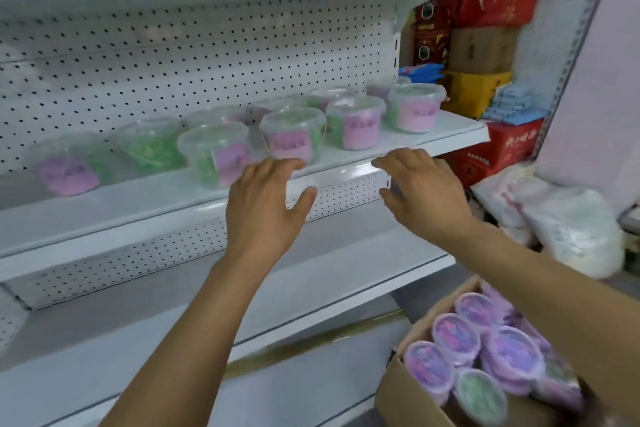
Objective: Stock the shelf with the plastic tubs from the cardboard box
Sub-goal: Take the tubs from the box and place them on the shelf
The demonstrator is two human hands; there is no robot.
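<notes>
The stocking is looking partway done. Roughly 10 plastic tubs are already standing on the shelf (433, 135) in 2 loose rows running from the left to the right end; a front one (291, 135) is sitting just beyond the left hand (266, 198). Many more tubs (485, 354) are waiting packed in the cardboard box (398, 395) at lower right, so a good share of the work is left, and bare space is showing along the shelf front and on the lower shelf (311, 291).

Both hands are hovering at the shelf's front lip with nothing in them. The left hand's grip is lying apart, fingers spread; the right hand (422, 187) is also holding nothing, fingers loosely bent.

The shelved tubs are standing upright, lids up, long axis vertical, most pink labels facing forward. The boxed tubs are likewise sitting lids up.
</notes>
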